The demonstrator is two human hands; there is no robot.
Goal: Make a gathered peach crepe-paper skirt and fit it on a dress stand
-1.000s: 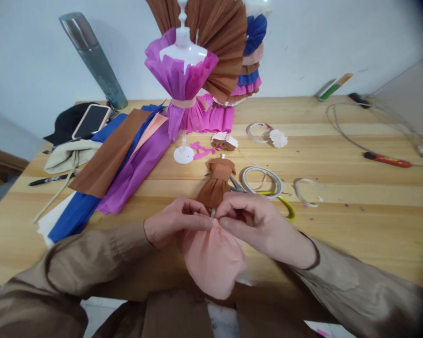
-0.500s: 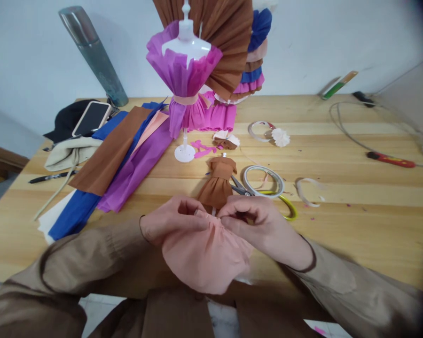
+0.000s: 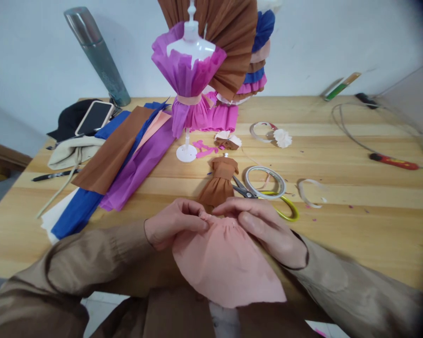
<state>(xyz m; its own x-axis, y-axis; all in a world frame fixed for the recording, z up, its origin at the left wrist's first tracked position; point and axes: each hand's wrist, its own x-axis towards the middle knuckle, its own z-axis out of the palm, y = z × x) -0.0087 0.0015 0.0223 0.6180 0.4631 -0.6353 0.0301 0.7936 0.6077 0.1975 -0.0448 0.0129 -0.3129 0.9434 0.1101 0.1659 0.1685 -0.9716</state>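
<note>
A sheet of pink crepe paper (image 3: 229,263), pleated along its top edge and fanned out like a small skirt, hangs in front of me at the table's near edge. My left hand (image 3: 181,223) pinches the left end of the gathered edge between thumb and fingers. At the right end, my right hand (image 3: 268,227) has its thumb in front of the pleats and its forefinger stretched along behind them. Just beyond the hands is a small brown paper dress (image 3: 221,180) on a little stand. Beside it lie scissors (image 3: 245,191) with yellow handles, partly under a tape roll (image 3: 246,177).
A white mannequin (image 3: 192,49) in a purple paper dress stands at the back, before a large brown paper fan (image 3: 232,42). Crepe paper strips (image 3: 109,150), a phone (image 3: 94,117) and a bottle (image 3: 98,56) are on the left. A red-handled tool (image 3: 393,161) with a cord lies right.
The pink paper has spread wider and flatter, its lower edge swinging to the right. My right hand has loosened its pinch and its forefinger has straightened along the gathers. The left still pinches.
</note>
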